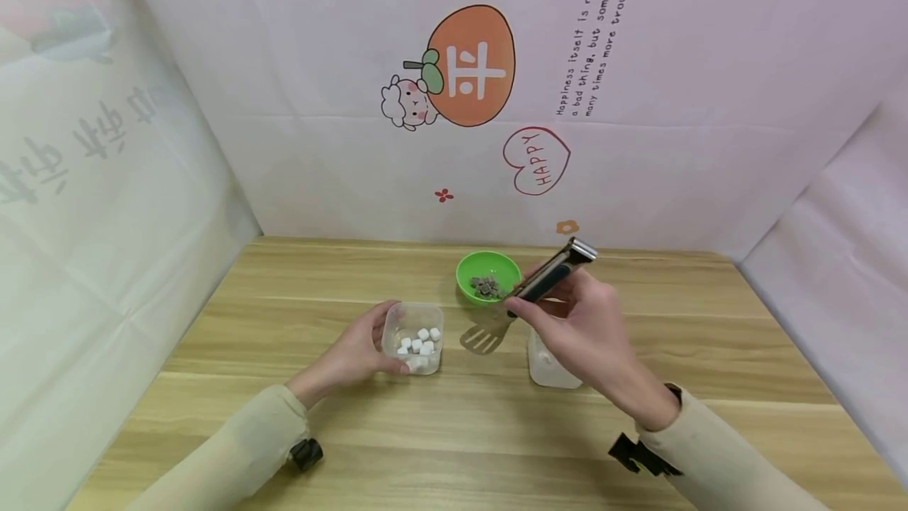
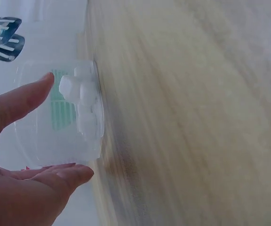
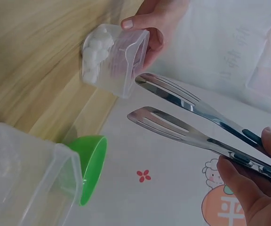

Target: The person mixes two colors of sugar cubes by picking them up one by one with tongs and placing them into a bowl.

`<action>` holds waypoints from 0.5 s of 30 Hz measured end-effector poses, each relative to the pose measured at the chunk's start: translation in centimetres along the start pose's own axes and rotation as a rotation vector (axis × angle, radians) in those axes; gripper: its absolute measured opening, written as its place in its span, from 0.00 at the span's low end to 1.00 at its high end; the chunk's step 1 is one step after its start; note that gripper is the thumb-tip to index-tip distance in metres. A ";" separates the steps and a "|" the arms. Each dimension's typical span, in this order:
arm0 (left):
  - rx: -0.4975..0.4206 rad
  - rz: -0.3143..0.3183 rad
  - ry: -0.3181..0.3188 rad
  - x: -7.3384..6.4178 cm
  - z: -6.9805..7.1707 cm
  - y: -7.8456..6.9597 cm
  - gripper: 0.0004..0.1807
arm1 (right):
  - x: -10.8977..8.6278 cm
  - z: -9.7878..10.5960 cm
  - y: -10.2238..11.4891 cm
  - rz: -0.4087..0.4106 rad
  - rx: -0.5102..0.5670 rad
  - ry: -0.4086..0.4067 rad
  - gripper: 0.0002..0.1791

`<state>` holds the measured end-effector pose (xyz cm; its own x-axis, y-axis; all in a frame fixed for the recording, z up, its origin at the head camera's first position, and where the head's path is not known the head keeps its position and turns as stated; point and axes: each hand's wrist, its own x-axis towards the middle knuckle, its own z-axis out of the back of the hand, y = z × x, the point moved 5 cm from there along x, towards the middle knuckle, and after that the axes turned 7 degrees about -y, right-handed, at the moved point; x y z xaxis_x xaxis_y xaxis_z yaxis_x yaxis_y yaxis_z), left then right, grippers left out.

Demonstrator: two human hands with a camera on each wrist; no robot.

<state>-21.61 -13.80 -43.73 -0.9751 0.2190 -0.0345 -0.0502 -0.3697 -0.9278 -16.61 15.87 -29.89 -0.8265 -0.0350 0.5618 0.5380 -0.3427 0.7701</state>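
A beige right sleeve [image 1: 731,460] leads to the right hand [image 1: 585,326], fingers gripping slotted metal tongs [image 1: 541,282], tips apart, right of the square clear container [image 1: 418,318] of white cubes [image 1: 417,345] that the left hand [image 1: 363,347] grips on the surface [image 1: 468,432], a green bowl [image 1: 482,261] behind-right of it, a 2nd clear container [image 1: 556,373] farther right.

My left arm [image 1: 241,440] and right arm [image 1: 723,460] reach forward, angling inward. My left hand [image 1: 360,349] grips low, thumb set apart from the fingers — my right hand [image 1: 589,330] is raised, pinching between thumb and fingers.
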 end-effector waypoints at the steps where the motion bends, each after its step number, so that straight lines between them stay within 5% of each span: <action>1: -0.003 -0.002 0.002 0.0 0.0 0.0 0.61 | 0.2 -0.4 0.0 0.001 0.013 0.007 0.18; 15: -0.018 -0.031 0.020 0.2 0.2 0.7 0.60 | 3.3 -4.7 -0.1 0.089 0.058 0.055 0.18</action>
<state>-21.92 -14.16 -44.32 -0.9685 0.2485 -0.0135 -0.0759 -0.3464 -0.9350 -20.17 11.37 -29.56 -0.7819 -0.1152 0.6127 0.6172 -0.2813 0.7348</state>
